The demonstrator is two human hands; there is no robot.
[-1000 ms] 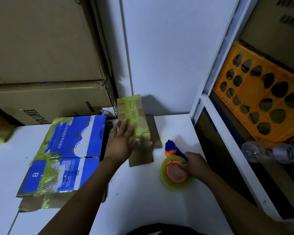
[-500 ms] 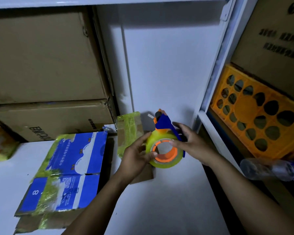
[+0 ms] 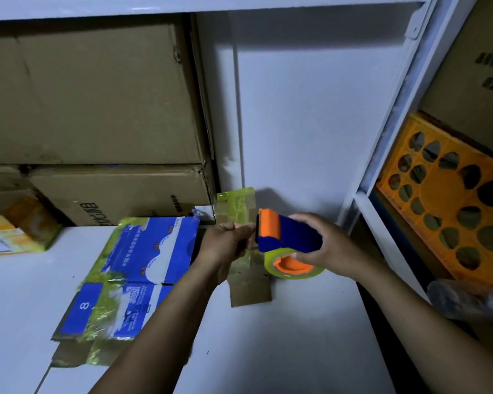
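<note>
Tape dispenser [image 3: 291, 234] (blue) in right hand [image 3: 326, 247], left hand [image 3: 225, 245] pinching front

The left hand [image 3: 225, 243] curls its fingers against the orange front of the tape dispenser [image 3: 285, 237]; whether a tape end is pinched there is too fine to tell. The right hand [image 3: 328, 245] covers the dispenser's rear, and hand and dispenser hide most of the roll of tape [image 3: 271, 263]. Near the back edge of the shelf [image 3: 296, 322], the cardboard piece [image 3: 249, 288] is half hidden behind both hands. The left forearm covers the right edge of the blue carton [image 3: 143, 251]. Past the shelf's right edge, the bottle [image 3: 464, 300] is blurred and cut off, as is the orange crate [image 3: 450, 200]. The picture's left edge cuts the yellow packet [image 3: 9, 237]. Print on the brown box [image 3: 125, 189] is unreadable.
</note>
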